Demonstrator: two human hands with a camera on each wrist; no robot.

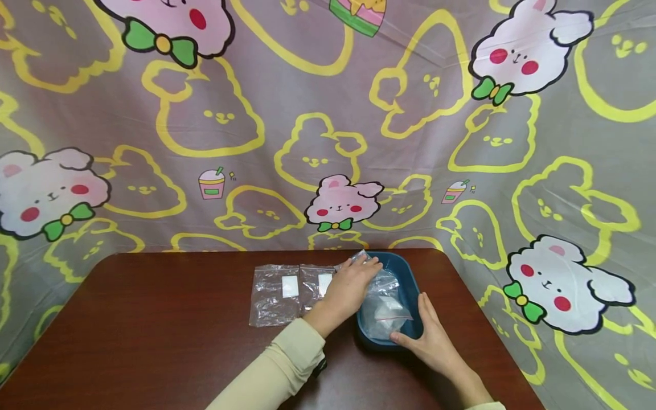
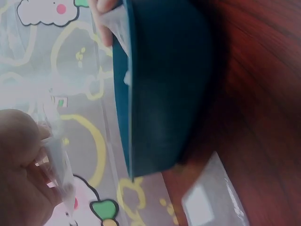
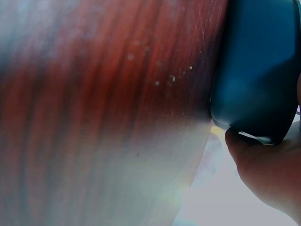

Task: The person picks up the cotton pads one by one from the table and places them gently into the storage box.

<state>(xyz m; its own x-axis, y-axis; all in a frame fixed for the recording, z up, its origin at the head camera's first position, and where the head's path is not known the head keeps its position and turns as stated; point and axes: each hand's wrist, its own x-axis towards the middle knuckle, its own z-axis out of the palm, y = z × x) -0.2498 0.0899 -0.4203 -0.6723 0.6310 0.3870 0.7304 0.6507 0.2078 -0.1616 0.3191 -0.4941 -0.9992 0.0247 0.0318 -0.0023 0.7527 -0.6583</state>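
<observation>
- Left hand (image 1: 348, 287): fingers pinching a clear plastic bag (image 2: 61, 165), raised above the tub's left edge; cream sleeve (image 1: 274, 367) behind it.
- Right hand (image 1: 435, 336): holding the tub's near right rim, thumb at the near end.
- Blue tub (image 1: 409, 279): rounded oblong, upright on the right part of the table (image 1: 154, 324); contains zip-top bags (image 1: 392, 319).
- Two flat clear bags (image 1: 266, 302), each with a white rectangle: side by side on the table, left of the tub.
- Cartoon-print cloth (image 1: 318, 85): hanging behind the table.
</observation>
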